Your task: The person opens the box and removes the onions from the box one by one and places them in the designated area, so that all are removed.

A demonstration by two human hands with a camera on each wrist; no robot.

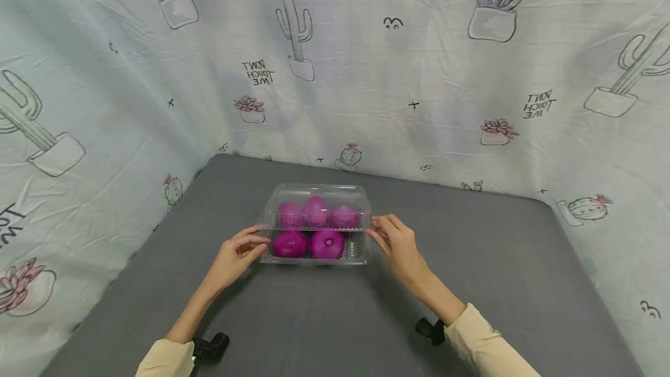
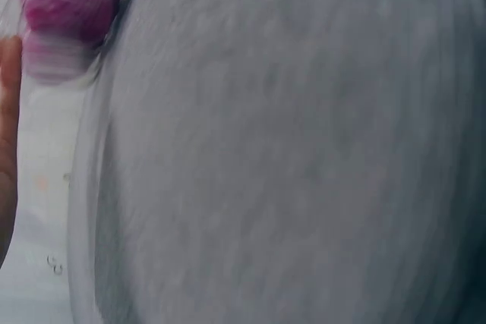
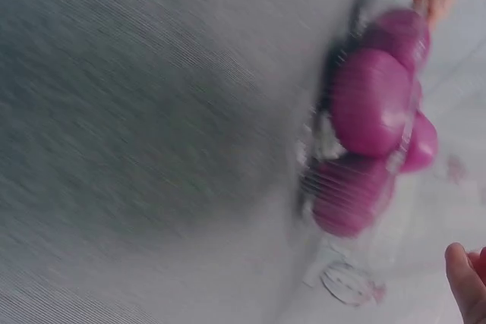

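A clear plastic clamshell box [image 1: 354,252] stands in the middle of the grey table, its hinged lid [image 1: 342,194] partly raised. Inside it lie several glossy purple round things [image 1: 291,244], fruit- or vegetable-like; one shows a small nub [image 1: 328,242] at its centre. At the lid's front left corner, my left hand [image 1: 235,255] pinches the edge between thumb and fingers. My right hand [image 1: 402,247] does the same at the front right corner. Both wrist views are blurred; the purple things [image 3: 372,104] show in the right one, with a right fingertip [image 3: 463,275] at the edge.
The grey cloth-covered table [image 1: 314,319] spreads around the box. Behind and at both sides hangs a pale curtain [image 1: 356,74] printed with cacti and lettering. Black wrist straps with cameras [image 1: 211,347] sit below my hands.
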